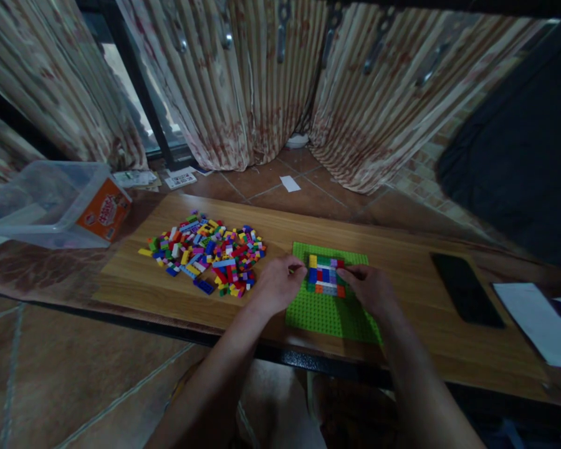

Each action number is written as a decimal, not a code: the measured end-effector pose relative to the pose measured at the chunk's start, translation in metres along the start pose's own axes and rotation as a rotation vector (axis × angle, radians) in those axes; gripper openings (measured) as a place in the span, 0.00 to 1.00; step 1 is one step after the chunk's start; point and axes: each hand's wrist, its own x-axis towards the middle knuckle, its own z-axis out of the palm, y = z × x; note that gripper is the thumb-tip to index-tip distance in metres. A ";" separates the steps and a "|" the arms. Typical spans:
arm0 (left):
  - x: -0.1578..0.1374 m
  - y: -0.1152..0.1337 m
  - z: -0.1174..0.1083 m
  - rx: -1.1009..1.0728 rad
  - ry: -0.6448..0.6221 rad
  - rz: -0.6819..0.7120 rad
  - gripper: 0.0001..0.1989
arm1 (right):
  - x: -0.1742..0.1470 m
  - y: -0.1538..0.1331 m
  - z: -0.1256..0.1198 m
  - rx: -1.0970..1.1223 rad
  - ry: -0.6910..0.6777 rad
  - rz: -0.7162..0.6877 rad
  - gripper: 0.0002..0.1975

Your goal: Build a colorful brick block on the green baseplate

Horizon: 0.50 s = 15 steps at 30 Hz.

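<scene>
A green studded baseplate (327, 318) lies on the wooden board, and a flat block of multicoloured toy bricks (326, 275) is built on its upper part. My left hand (280, 282) is at the block's left side, over the baseplate's left edge. Its thumb and index finger are pinched together; whatever lies between them is too small to make out. On the opposite side, my right hand (369, 287) has its fingertips closed together at the block's right edge. I cannot tell whether they grip a brick there or only touch the block.
Left of the baseplate spreads a pile of loose toy bricks (210, 252). A clear plastic bin (51, 202) with an orange label stands at the far left. To the right lie a black phone (466, 289) and a white sheet (540, 321). Curtains (243, 93) hang behind.
</scene>
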 end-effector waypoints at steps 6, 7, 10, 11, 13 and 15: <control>-0.002 0.000 0.000 0.003 0.009 0.004 0.09 | -0.001 0.003 0.001 0.010 0.002 -0.035 0.18; -0.002 0.000 -0.001 0.004 0.009 0.006 0.09 | 0.000 0.004 0.000 0.019 -0.003 -0.027 0.19; -0.002 -0.001 -0.003 0.009 0.008 0.015 0.09 | 0.001 0.008 -0.001 0.113 -0.048 0.028 0.20; -0.002 -0.001 -0.003 0.011 0.011 0.017 0.09 | 0.002 0.009 -0.001 0.175 -0.063 0.057 0.21; 0.000 -0.002 -0.004 0.019 0.020 0.017 0.09 | 0.003 0.011 -0.002 0.302 -0.081 0.109 0.21; 0.002 -0.003 -0.004 0.032 0.028 0.012 0.10 | 0.003 0.010 -0.003 0.369 -0.080 0.139 0.21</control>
